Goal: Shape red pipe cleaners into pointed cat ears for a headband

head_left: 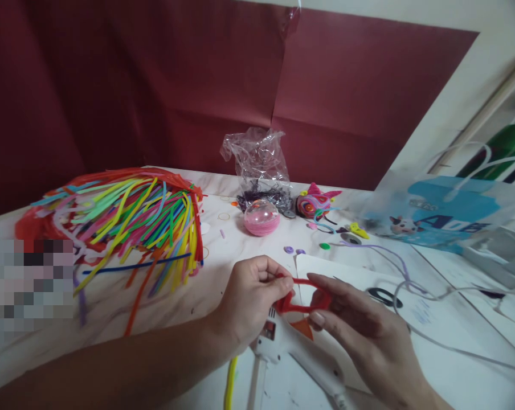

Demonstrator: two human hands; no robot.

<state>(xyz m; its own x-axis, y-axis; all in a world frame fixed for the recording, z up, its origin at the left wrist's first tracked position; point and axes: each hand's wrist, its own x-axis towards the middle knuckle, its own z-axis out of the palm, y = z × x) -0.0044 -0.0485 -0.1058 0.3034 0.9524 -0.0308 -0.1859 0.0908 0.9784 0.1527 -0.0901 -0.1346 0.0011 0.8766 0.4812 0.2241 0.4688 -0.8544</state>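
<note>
So a red fuzzy strip [295,308] is being held up right between the two hands, bent into a flattish loop. The long way of that loop is running left to right, straight across from one hand to the other, so neither hand is sitting nearer; both are touching it. The left end is being pinched between thumb and fingers of the left hand [251,296], pretty snugly. The right end is being gripped by the right hand [364,324], with the thumb tip below and a fingertip above being kept apart by the loop. How hard it's being squeezed over there can't be told, since the other fingers are being hidden. A gap is being left in the middle of the loop.

As for room: the underside is looking tightest, because a white glue gun [317,359] is lying right below the loop, slanting down to the right. Whether it's being touched by the left hand can't be told. A white sheet [326,267] is being partly covered by the right hand. More space is being left on the far side, where a pink ball with a clear top [261,219] is sitting well apart, and leftwards, where tabletop [236,245] is showing before the pile of colourful strips [146,216].
</note>
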